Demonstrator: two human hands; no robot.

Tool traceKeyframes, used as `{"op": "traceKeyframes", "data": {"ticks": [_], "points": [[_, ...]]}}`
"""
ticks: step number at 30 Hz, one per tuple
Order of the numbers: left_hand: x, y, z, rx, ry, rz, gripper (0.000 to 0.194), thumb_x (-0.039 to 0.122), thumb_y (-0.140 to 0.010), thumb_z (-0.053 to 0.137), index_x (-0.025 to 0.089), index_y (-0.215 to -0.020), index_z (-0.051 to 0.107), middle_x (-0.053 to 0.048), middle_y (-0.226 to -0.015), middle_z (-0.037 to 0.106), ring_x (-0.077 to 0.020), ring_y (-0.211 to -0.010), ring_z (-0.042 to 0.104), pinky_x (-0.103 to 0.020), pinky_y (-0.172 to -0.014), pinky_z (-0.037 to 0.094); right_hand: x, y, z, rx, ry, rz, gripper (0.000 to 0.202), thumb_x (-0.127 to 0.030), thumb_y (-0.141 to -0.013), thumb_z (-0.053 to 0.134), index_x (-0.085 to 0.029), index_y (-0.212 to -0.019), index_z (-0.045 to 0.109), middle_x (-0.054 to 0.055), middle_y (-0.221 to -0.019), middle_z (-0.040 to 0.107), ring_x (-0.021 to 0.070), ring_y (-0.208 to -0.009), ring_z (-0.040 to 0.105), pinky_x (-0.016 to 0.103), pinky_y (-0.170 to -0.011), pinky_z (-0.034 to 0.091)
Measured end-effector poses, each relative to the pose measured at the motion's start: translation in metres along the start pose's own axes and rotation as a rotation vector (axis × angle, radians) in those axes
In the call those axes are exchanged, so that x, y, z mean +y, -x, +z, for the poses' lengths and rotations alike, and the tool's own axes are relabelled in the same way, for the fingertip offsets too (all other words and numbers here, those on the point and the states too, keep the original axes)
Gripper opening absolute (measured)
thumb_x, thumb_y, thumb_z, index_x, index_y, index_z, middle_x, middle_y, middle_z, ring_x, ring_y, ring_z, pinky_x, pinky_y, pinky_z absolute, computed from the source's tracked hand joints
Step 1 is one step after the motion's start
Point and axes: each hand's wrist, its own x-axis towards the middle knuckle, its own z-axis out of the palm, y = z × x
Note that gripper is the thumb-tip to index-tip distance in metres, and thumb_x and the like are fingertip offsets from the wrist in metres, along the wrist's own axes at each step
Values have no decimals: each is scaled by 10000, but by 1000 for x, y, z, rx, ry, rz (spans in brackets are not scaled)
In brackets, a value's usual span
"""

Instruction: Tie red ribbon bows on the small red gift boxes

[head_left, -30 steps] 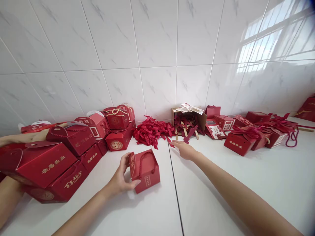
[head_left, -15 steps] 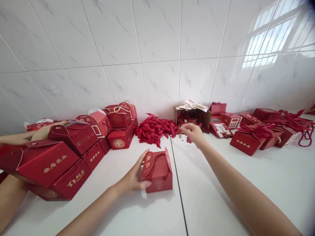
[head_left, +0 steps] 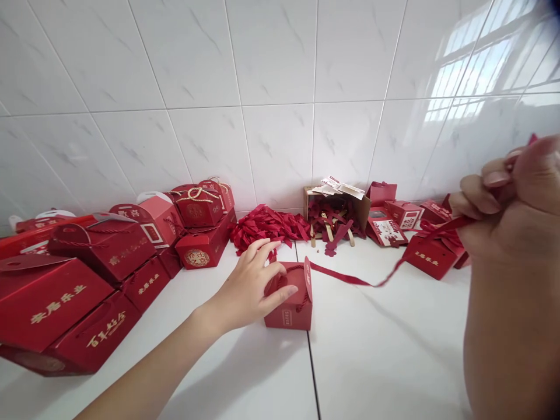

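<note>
A small red gift box (head_left: 291, 306) with twisted cord handles stands upright over the dark table seam. My left hand (head_left: 249, 286) lies over its left side and top, thumb and index finger bent at the top, the other fingers stretched out and apart. Whether the fingertips press on the box is hard to tell. My right hand (head_left: 503, 192) is raised at the far right, its fingers closed round a dark red ribbon (head_left: 354, 280). From this hand the ribbon sags leftward to the box's upper right flap, where its other end is hidden.
Stacked red gift boxes (head_left: 105, 251) stand at the left. Along the tiled wall lie a pile of red ribbons (head_left: 271, 226) and a tipped cardboard box (head_left: 362, 213) spilling tags and wooden sticks. More red boxes (head_left: 431, 256) sit at the right.
My right hand has gone from near the cardboard box up to the far right, now with a ribbon. My left hand has shifted onto the box's top. Another person's arms at left have gone.
</note>
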Motion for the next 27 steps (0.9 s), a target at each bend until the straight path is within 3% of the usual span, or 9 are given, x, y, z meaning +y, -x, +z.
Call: {"op": "traceKeyframes", "data": {"ticks": [3,7,12,15,19,21,24,27], "points": [[5,-11,-8,-131,2,-99,284,484,-815,534,219,-814,635,-110,-1188,531,-343,-1174,406,-499,-872,459,7,4,-3,-273,309,11,272,-419,-748,690,-227,-624,541,-2,-570,441,104,-471,334,272,-441,191],[2,-18,-2,-113,-33,-137,234,407,-842,500,206,-905,603,-96,-989,574,-296,-995,496,-457,-796,483,29,4,0,-895,694,182,288,-468,-746,659,-203,-639,619,-3,-542,503,108,-480,397,258,-443,270],[-1,-20,2,-134,-17,-62,181,296,-883,443,211,-797,578,-91,-1135,564,-294,-1170,425,-461,-902,457,57,17,20,-1252,793,189,358,-492,-844,506,-208,-637,574,-6,-576,490,121,-518,406,260,-470,301],[-1,-13,-18,-179,22,-49,217,306,-898,434,230,-785,603,-68,-1285,513,-302,-1312,306,-507,-975,421,68,29,30,-1298,784,251,413,-489,-898,391,-201,-612,469,-3,-585,458,126,-524,380,270,-485,294],[1,8,-57,-424,99,33,110,383,-798,608,323,-781,698,43,-1417,417,-336,-1381,212,-617,-1068,251,75,37,33,-1283,773,383,389,-461,-927,306,-201,-651,391,4,-649,438,138,-569,391,273,-496,303],[2,15,-66,-485,115,67,74,385,-764,648,360,-799,708,79,-1430,401,-340,-1383,214,-624,-1082,206,75,40,35,-1306,776,408,350,-427,-925,316,-203,-661,365,-6,-649,399,136,-576,374,267,-489,291],[2,12,-57,-352,71,3,106,375,-796,606,348,-853,693,67,-1416,418,-332,-1375,233,-611,-1078,243,76,45,41,-1310,757,406,339,-412,-920,327,-205,-651,337,-18,-630,360,130,-563,344,258,-482,278],[0,-2,-33,-158,44,-94,143,391,-824,557,308,-870,665,18,-1366,465,-328,-1352,254,-581,-1029,351,76,50,45,-1273,705,388,313,-405,-920,337,-209,-693,428,-12,-669,456,135,-600,406,258,-521,318]]}}
